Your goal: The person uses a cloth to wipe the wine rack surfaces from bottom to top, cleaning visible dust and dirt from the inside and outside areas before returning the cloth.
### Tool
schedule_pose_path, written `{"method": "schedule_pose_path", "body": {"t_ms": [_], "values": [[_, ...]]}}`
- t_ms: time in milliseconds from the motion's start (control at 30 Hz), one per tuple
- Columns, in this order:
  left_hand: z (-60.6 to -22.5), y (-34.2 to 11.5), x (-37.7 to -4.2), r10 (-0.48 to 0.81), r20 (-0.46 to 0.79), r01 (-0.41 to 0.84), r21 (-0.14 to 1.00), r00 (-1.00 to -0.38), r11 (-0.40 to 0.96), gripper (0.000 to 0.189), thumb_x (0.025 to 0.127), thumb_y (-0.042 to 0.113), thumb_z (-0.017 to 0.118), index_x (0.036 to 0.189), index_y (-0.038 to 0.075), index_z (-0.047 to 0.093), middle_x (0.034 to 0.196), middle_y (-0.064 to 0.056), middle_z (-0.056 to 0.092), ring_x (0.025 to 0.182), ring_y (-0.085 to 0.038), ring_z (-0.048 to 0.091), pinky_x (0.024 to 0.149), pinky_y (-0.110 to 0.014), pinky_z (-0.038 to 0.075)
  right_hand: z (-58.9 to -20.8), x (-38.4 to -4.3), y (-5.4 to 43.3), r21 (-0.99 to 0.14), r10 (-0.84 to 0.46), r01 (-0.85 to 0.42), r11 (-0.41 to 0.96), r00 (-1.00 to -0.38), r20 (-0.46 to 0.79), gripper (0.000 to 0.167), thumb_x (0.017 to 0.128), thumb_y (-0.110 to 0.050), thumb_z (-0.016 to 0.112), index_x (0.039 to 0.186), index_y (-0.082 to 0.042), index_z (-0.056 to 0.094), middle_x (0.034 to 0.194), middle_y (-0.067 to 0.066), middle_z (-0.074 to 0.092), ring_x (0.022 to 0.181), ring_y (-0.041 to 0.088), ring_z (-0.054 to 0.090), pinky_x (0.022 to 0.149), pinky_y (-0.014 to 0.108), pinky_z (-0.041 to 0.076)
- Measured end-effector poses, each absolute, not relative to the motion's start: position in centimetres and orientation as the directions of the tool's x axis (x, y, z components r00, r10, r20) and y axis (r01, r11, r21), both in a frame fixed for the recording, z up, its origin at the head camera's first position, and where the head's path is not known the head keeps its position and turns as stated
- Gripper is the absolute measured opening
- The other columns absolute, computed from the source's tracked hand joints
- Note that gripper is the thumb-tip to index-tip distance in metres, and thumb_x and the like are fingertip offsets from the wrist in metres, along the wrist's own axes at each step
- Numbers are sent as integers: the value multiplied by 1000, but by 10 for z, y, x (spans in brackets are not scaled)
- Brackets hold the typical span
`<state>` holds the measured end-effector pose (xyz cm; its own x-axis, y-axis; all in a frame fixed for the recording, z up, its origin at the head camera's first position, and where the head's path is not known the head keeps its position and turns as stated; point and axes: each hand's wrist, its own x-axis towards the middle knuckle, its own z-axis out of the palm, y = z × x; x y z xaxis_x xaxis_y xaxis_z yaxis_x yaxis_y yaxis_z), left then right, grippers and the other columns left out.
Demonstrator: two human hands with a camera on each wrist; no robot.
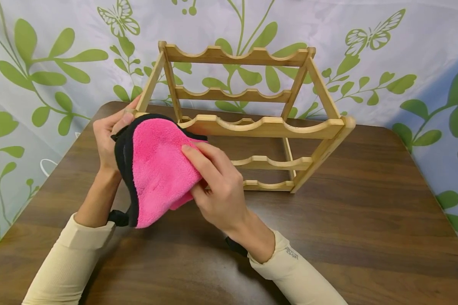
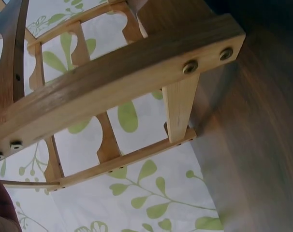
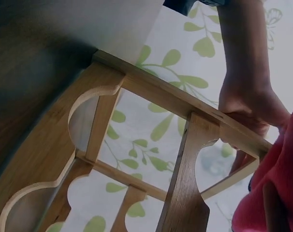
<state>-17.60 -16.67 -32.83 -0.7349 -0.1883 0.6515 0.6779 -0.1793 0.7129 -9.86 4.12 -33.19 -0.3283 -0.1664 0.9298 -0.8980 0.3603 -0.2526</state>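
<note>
A wooden wine rack (image 1: 259,127) with scalloped rails stands on the table. My left hand (image 1: 108,137) grips its upper left corner, partly hidden behind a pink plush cloth (image 1: 162,169) with a black border. In the right wrist view, that left hand (image 3: 253,106) wraps round the rack's side bar. My right hand (image 1: 221,186) holds the cloth in its bent fingers, against the left end of the front top rail. The cloth drapes over that end and hangs down in front. Only a bit of my left hand (image 2: 2,208) shows in the left wrist view.
The brown wooden table (image 1: 366,220) extends to the right and in front of the rack. Behind it hangs a pale curtain (image 1: 316,25) printed with green leaves and butterflies. A thin white cable (image 1: 46,163) loops at the table's left edge.
</note>
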Motion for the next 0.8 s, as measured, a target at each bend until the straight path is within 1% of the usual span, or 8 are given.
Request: {"method": "schedule_pose_path", "body": {"t_ms": [100,200,300,400,467,567,700,800], "values": [[-327,-167,-175,-182,660,684,712,-729,-161,29,90,1,48,103,-11,71,113,-16,69,98,-21,66,79,-22,51,-333,-98,40,-295,-113,-874,386,-362,925,35,79,8,64,114,1,65,107,21,61,98,29,63,89,35,54],[-322,-166,-173,-167,674,694,708,-720,-131,30,88,2,49,106,-10,71,111,-14,70,95,-18,67,80,-21,52,-334,-99,40,-307,-81,-856,415,-371,925,34,80,6,64,113,0,66,105,22,60,96,30,63,87,36,55],[-319,-165,-172,-144,696,711,689,-703,-139,30,87,0,49,103,-13,71,111,-15,70,93,-17,67,80,-20,53,-336,-99,42,-315,-50,-846,430,-371,927,32,79,6,64,111,0,67,104,22,60,93,31,63,81,38,56],[-318,-165,-173,-126,701,711,681,-702,-175,28,87,-1,49,99,-14,72,112,-16,70,87,-17,66,72,-19,54,-337,-99,48,-326,-15,-837,440,-369,929,32,79,6,65,110,0,67,103,22,60,91,31,63,78,40,57],[-319,-165,-173,-118,699,708,685,-705,-171,29,88,0,49,100,-13,72,112,-16,69,78,-15,63,62,-16,51,-338,-98,51,-337,3,-832,441,-374,928,31,79,6,66,110,1,66,102,23,60,91,32,63,79,40,57],[-320,-167,-174,-112,701,709,693,-705,-129,30,88,2,49,103,-11,72,113,-14,70,72,-13,61,53,-16,46,-338,-97,57,-354,30,-823,445,-381,924,31,79,6,66,109,1,66,101,22,60,90,32,63,80,40,56],[-322,-169,-173,-114,699,709,695,-706,-121,31,89,3,48,105,-11,71,115,-15,69,76,-13,66,57,-18,52,-337,-95,64,-379,59,-811,445,-395,917,31,78,7,65,108,1,66,99,21,60,89,32,62,76,40,56],[-323,-169,-173,-119,696,707,695,-708,-131,31,89,4,49,104,-12,71,115,-16,69,77,-14,67,57,-18,52,-337,-94,70,-396,77,-804,442,-406,910,30,78,7,65,108,2,66,99,21,59,88,33,62,74,41,56]]}}
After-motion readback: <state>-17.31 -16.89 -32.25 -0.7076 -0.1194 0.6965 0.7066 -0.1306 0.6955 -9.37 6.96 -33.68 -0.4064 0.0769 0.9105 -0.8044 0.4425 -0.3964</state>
